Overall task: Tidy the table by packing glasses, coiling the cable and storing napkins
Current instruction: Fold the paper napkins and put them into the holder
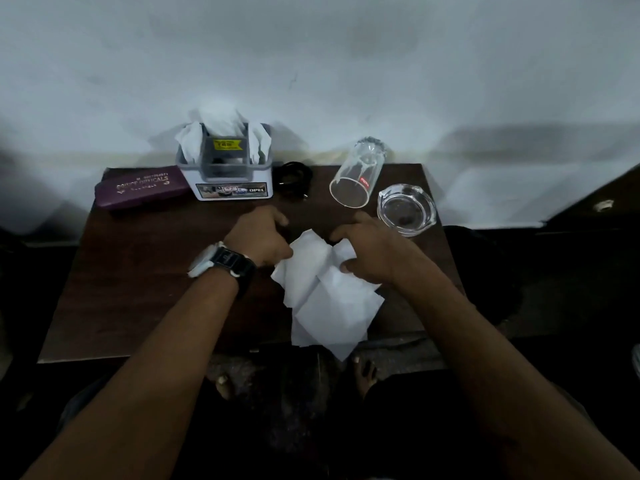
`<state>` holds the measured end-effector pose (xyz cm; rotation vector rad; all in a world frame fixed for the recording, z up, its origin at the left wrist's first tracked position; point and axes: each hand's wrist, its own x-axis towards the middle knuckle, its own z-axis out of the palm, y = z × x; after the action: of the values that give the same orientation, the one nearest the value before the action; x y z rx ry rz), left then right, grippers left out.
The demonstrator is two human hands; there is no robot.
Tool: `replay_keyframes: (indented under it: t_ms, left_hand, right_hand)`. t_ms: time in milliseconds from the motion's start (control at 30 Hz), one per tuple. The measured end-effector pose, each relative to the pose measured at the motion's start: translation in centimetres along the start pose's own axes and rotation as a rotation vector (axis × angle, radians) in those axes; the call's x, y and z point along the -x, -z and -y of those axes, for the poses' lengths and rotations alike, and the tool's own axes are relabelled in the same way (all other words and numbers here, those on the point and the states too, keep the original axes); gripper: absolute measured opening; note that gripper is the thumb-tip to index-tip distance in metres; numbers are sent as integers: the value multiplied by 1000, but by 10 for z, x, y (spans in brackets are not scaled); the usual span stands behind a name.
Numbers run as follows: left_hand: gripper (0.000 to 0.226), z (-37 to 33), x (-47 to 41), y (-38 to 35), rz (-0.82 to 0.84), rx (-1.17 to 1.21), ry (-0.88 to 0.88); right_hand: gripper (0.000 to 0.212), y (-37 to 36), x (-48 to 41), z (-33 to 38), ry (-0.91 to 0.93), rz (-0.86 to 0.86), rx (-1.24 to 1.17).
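Note:
White paper napkins [327,299] lie spread and overlapping at the middle of the dark wooden table [138,289], reaching past its front edge. My left hand [259,239], with a watch on the wrist, pinches their upper left edge. My right hand [363,247] grips their upper right part, fingers curled into the paper. At the back stands a white holder box [230,188] with more napkins sticking out of it. A purple glasses case [138,188] lies shut to its left. A coiled black cable [294,176] sits just right of the box.
An upturned clear drinking glass [358,174] stands at the back right, with a glass ashtray [407,209] beside it near the table's right edge. A white wall rises right behind the table. Bare feet show on the floor below the front edge.

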<state>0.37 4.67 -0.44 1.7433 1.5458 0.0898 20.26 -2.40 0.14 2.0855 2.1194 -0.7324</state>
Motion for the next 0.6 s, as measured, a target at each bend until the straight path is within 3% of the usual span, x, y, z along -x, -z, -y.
replay_keyframes:
  t_ms: [200,433,600]
  left_hand:
    - [58,10,1,7,53,-94,14]
    - [61,11,-2,6,22,-133,-31]
    - [60,16,-4,4,-16,-112,-73]
  right_hand:
    - [31,1,-5,12,2,-119,24]
    - [39,-11,-28,33,-51,-154,34]
    - [37,-13,-41,39,-83,-105,-168]
